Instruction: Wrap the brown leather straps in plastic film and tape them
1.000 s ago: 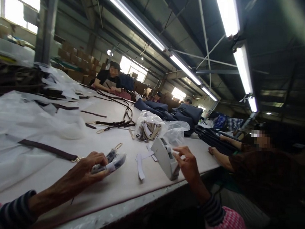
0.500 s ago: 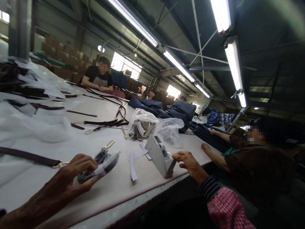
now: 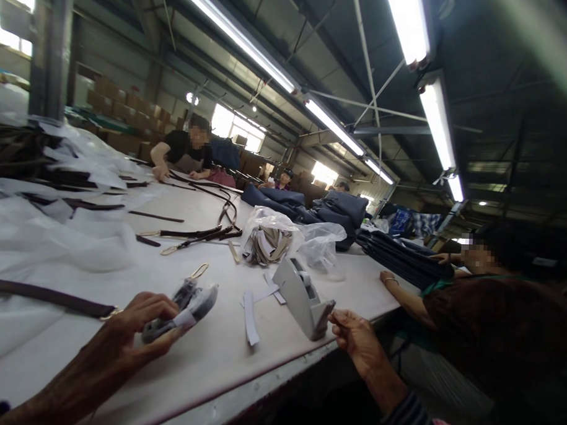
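My left hand (image 3: 144, 325) is closed round a coiled dark strap (image 3: 194, 308), bundled in clear plastic with a white paper band. A gold-coloured metal clip (image 3: 199, 271) sticks out at its top. My right hand (image 3: 358, 339) pinches thumb and fingers together right at the cutter end of a grey tape dispenser (image 3: 301, 297); the tape in the pinch is hard to make out. White paper strips (image 3: 251, 317) lie on the table left of the dispenser. Behind it, a clear plastic bag (image 3: 268, 233) holds a bunch of pale bands.
Dark straps (image 3: 208, 231) and crumpled plastic sheeting (image 3: 59, 229) lie across the white table (image 3: 203, 374). Dark blue folded goods (image 3: 334, 208) are piled farther back. One co-worker (image 3: 479, 318) handles a dark stack at right; another person (image 3: 188, 150) works at the far side.
My right hand has drawn slightly down and right from the dispenser's top end, its fingers now in a tighter pinch. My left hand keeps the strap bundle in nearly the same place.
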`<state>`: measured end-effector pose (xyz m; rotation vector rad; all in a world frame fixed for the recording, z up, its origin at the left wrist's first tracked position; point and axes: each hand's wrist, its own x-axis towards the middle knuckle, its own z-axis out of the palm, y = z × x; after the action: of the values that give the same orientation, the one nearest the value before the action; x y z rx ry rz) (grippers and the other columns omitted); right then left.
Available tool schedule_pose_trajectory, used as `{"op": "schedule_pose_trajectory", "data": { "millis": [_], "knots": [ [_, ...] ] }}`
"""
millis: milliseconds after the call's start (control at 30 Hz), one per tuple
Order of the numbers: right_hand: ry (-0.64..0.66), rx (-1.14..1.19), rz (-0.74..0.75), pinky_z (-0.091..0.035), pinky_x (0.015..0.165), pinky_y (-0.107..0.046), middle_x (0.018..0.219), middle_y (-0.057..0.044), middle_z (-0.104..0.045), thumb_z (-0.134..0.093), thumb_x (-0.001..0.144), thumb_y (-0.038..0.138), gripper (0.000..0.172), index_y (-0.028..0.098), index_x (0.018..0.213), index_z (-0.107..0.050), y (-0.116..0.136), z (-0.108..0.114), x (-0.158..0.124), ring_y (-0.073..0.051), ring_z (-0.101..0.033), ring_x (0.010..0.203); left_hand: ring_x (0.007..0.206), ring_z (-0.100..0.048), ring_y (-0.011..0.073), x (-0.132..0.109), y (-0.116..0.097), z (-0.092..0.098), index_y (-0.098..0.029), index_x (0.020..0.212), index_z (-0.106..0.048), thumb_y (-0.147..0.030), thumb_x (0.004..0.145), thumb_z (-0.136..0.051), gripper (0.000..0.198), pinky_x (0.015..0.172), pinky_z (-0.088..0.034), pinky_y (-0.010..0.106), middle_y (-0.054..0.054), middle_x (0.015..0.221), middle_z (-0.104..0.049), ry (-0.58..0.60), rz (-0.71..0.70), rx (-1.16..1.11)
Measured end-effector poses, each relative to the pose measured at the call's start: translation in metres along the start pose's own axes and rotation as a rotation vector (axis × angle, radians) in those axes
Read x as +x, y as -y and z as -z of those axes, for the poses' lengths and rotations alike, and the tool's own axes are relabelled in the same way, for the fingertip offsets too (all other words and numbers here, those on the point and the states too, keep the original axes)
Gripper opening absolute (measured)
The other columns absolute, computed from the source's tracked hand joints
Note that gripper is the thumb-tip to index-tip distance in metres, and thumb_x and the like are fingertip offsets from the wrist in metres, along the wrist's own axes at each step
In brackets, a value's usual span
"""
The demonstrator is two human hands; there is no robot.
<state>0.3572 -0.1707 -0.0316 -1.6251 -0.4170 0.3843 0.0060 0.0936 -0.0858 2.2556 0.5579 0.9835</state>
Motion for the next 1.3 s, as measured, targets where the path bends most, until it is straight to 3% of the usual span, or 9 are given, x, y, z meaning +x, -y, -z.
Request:
{"op": "schedule_pose_trajectory", "data": {
  "millis": [133, 267, 367, 467, 633, 733, 800, 967, 1300],
  "knots": [
    [0.013, -0.067, 0.038, -0.023, 0.040, -0.018, 0.058, 0.000, -0.060, -0.080, 0.057, 0.046, 0.036, 0.017, 0.064, -0.060, -0.007, 0.000, 0.002, -0.005, -0.039, 0.041, 0.097, -0.064, 0.0272, 0.000, 0.000, 0.002, -0.026, 0.087, -0.071, -0.046, 0.089, -0.064, 0.021, 0.080, -0.051, 0.034, 0.003, 0.099, -0.071, 0.001, 0.000, -0.002],
    [0.003, -0.203, 0.085, -0.020, 0.038, -0.019, 0.039, 0.002, -0.049, -0.082, 0.049, 0.040, 0.035, 0.018, 0.047, -0.055, -0.009, 0.018, -0.004, -0.006, -0.035, 0.036, 0.092, -0.062, 0.0246, 0.000, -0.007, 0.004, -0.024, 0.084, -0.071, -0.048, 0.088, -0.066, 0.024, 0.077, -0.049, 0.031, 0.004, 0.095, -0.069, -0.022, 0.021, -0.014],
    [0.003, -0.257, 0.113, -0.016, 0.038, -0.020, 0.033, 0.007, -0.037, -0.080, 0.054, 0.051, 0.041, 0.019, 0.048, -0.055, -0.006, 0.020, -0.012, -0.005, -0.027, 0.033, 0.089, -0.061, 0.0226, 0.001, -0.016, 0.003, -0.023, 0.082, -0.069, -0.044, 0.089, -0.064, 0.023, 0.080, -0.047, 0.032, 0.003, 0.090, -0.067, -0.016, 0.072, -0.033],
    [0.185, -0.196, 0.158, -0.016, 0.039, -0.020, 0.044, 0.006, -0.047, -0.080, 0.065, 0.057, 0.045, 0.017, 0.062, -0.060, 0.000, -0.016, -0.032, -0.003, -0.026, 0.035, 0.086, -0.060, 0.0210, 0.002, -0.024, 0.002, -0.022, 0.081, -0.067, -0.040, 0.089, -0.064, 0.019, 0.079, -0.045, 0.031, 0.002, 0.088, -0.064, -0.048, 0.121, -0.046],
    [0.608, -0.018, 0.139, -0.019, 0.039, -0.020, 0.059, 0.001, -0.061, -0.079, 0.078, 0.050, 0.041, 0.015, 0.068, -0.060, 0.008, -0.135, -0.089, -0.003, -0.036, 0.037, 0.095, -0.058, 0.0222, -0.001, -0.030, 0.006, -0.021, 0.083, -0.068, -0.037, 0.090, -0.065, 0.017, 0.083, -0.042, 0.031, 0.003, 0.092, -0.065, -0.075, 0.109, -0.060],
    [0.703, 0.114, 0.102, -0.019, 0.038, -0.019, 0.063, -0.001, -0.065, -0.079, 0.080, 0.046, 0.038, 0.014, 0.069, -0.061, 0.014, -0.193, -0.108, -0.002, -0.036, 0.037, 0.097, -0.056, 0.0238, -0.002, -0.030, 0.009, -0.020, 0.082, -0.067, -0.034, 0.091, -0.066, 0.017, 0.085, -0.042, 0.033, 0.004, 0.091, -0.065, -0.117, 0.080, -0.041],
    [0.722, 0.176, 0.086, -0.019, 0.038, -0.019, 0.063, 0.000, -0.065, -0.080, 0.079, 0.044, 0.036, 0.014, 0.070, -0.061, 0.017, -0.216, -0.112, -0.002, -0.037, 0.038, 0.098, -0.055, 0.0246, -0.002, -0.029, 0.010, -0.019, 0.081, -0.065, -0.032, 0.090, -0.066, 0.015, 0.086, -0.042, 0.034, 0.005, 0.090, -0.065, -0.150, 0.053, -0.041],
    [0.735, 0.200, 0.059, -0.017, 0.038, -0.019, 0.059, 0.001, -0.063, -0.081, 0.077, 0.043, 0.037, 0.014, 0.068, -0.060, 0.020, -0.236, -0.108, -0.002, -0.035, 0.038, 0.100, -0.054, 0.0259, -0.001, -0.026, 0.007, -0.020, 0.080, -0.062, -0.026, 0.088, -0.067, 0.011, 0.088, -0.044, 0.038, 0.006, 0.092, -0.064, -0.223, -0.005, -0.026],
    [0.725, 0.206, 0.021, -0.016, 0.037, -0.019, 0.056, 0.001, -0.062, -0.084, 0.074, 0.042, 0.039, 0.015, 0.065, -0.057, 0.010, -0.242, -0.097, -0.002, -0.034, 0.036, 0.096, -0.050, 0.0270, 0.001, -0.029, 0.005, -0.019, 0.077, -0.059, -0.024, 0.089, -0.065, 0.013, 0.083, -0.045, 0.039, 0.006, 0.087, -0.062, -0.233, -0.008, 0.041]
  ]
}}
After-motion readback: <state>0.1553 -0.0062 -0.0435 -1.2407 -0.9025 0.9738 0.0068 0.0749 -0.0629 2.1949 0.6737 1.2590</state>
